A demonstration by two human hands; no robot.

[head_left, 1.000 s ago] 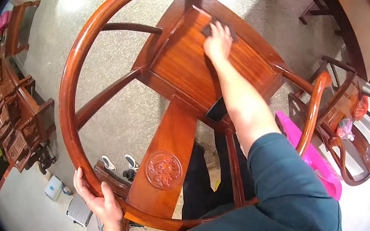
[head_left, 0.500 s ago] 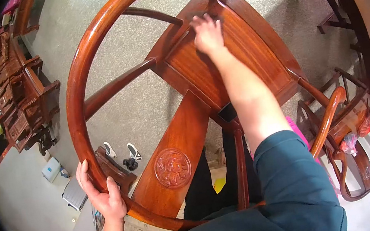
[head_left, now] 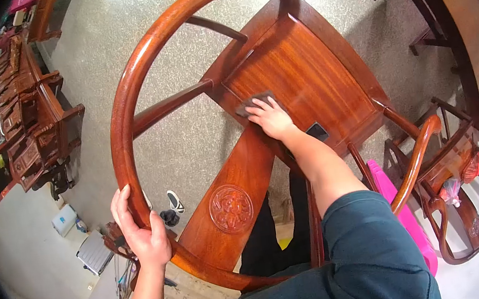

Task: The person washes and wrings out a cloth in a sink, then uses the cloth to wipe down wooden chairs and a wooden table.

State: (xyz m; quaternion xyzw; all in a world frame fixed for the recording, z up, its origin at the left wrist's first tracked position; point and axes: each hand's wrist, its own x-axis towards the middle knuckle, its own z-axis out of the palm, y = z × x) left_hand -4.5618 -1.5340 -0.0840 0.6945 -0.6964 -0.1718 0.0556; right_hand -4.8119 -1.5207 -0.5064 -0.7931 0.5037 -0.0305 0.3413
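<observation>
A glossy red-brown wooden chair [head_left: 315,61] with a curved rail stands in front of me. My left hand [head_left: 144,231] is wrapped round the rail at the lower left. Under the fingers of my right hand [head_left: 271,118] lies a dark cloth or pad [head_left: 254,102], pressed on the seat's rear edge near the top of the backrest panel. That panel bears a round carved medallion [head_left: 231,209]. A small dark rectangular object [head_left: 317,132] rests on the seat, to the right of my right hand.
Carved wooden furniture [head_left: 35,116] stands at the far left. Another chair [head_left: 467,180] with plastic bags is at the right, beside a pink object [head_left: 402,213]. A large table edge [head_left: 445,13] curves at the upper right. Shoes [head_left: 175,201] lie on the floor.
My right hand has moved from the seat's far part back toward the backrest, with the dark cloth. The chair appears shifted slightly right in view. My left hand is still on the rail.
</observation>
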